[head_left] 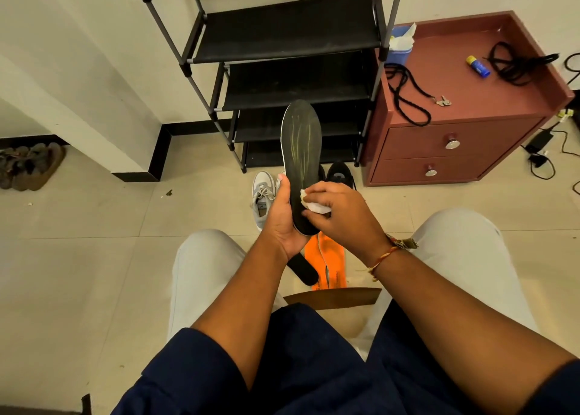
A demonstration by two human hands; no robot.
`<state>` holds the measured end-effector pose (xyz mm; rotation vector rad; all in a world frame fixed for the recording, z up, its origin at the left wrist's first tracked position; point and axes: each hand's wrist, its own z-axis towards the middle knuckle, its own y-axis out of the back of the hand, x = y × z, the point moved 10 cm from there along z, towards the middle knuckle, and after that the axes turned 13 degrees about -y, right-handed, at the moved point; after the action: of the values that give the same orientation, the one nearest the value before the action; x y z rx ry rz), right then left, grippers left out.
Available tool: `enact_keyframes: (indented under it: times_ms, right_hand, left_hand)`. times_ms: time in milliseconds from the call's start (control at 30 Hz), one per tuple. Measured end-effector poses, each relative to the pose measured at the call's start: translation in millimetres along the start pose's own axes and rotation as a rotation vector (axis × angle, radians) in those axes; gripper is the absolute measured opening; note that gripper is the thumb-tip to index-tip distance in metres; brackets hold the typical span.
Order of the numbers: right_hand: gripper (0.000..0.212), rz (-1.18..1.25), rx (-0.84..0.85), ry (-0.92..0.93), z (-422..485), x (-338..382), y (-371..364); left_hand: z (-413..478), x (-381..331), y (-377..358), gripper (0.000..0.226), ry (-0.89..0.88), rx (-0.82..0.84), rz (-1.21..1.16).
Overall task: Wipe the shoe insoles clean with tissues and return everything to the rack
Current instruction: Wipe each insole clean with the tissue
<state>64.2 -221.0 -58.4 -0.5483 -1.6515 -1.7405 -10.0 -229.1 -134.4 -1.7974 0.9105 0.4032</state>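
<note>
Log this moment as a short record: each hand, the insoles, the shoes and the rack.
left hand: grips the dark insole near its heel, toe end up
right hand: presses a tissue on that insole's heel area
floor: orange insoles and a black insole lie under the hands
shoes: grey sneakers and black shoes on the floor before the rack
rack: stands at the wall beside a red cabinet

Under the fingers (318, 191) of my right hand (342, 210), a crumpled soft paper tissue (318, 208) on a matt black insole (301, 150), streaked. Beyond them, the rack (282, 31): metal tubes, black cloth shelves.
</note>
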Motion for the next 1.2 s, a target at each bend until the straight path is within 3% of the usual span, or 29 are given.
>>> enact_keyframes:
  times_ms: [133, 333, 467, 833, 967, 1200]
  right_hand:
    - [0.018, -0.002, -0.042, 0.038, 1.0, 4.7, 5.7]
    - [0.005, 0.071, 0.078, 0.086, -5.6, 17.2, -0.6]
    - [0.022, 0.013, 0.086, 0.124, -4.6, 19.1, -3.3]
    - [0.016, -0.059, -0.149, -0.020, 13.4, -10.9, 36.3]
    - [0.020, -0.033, -0.021, 0.055, 5.1, 8.0, 15.6]
    - [0.018, 0.023, 0.236, 0.155, -13.7, 28.6, -10.9]
  left_hand:
    - [1.2, -0.1, -0.5, 0.079, 0.007, -0.010, -0.030]
    - [5.8, -12.6, 5.9, 0.080, -0.042, -0.034, 0.003]
    - [10.7, -10.3, 7.9, 0.079, -0.051, -0.018, -0.031]
    - [-1.0, 12.7, -12.0, 0.064, 0.043, 0.110, 0.012]
    - [2.4, 10.5, -2.3, 0.073, 0.059, 0.076, 0.009]
    - [22.3, -27.2, 25.7, 0.073, -0.150, -0.070, -0.048]
